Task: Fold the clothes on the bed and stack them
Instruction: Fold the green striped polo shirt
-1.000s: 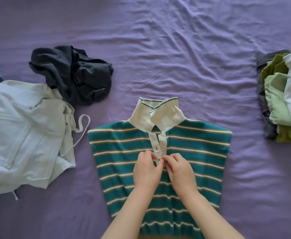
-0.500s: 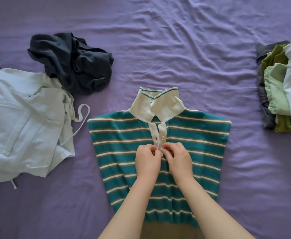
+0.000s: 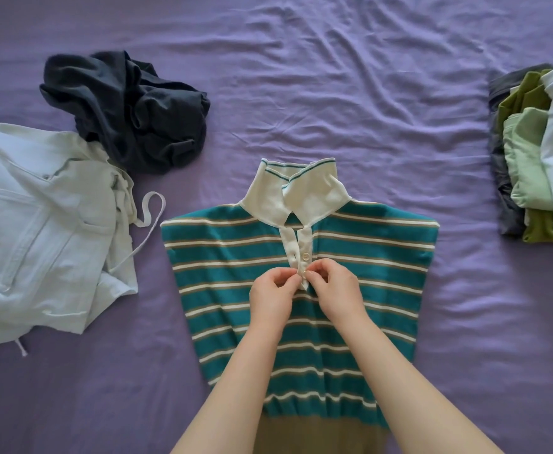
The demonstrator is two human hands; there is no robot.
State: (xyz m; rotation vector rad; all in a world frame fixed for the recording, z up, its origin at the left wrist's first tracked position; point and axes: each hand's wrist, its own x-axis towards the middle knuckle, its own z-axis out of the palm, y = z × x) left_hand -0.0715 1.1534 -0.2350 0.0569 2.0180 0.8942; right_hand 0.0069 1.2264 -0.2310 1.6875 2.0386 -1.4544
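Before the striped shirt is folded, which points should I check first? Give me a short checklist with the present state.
1. Striped shirt lies flat, front up: ok.
2. Lower button closed: not ok; left hand and right hand pinch the placket there.
3. Upper button closed: not ok, the placket is parted.
4. Collar turned down: not ok, it stands up.
5. Folded stack at the right is ready to receive it: ok.

Soft, even daylight — faint shadows, sharp focus, slight wide-angle bowing.
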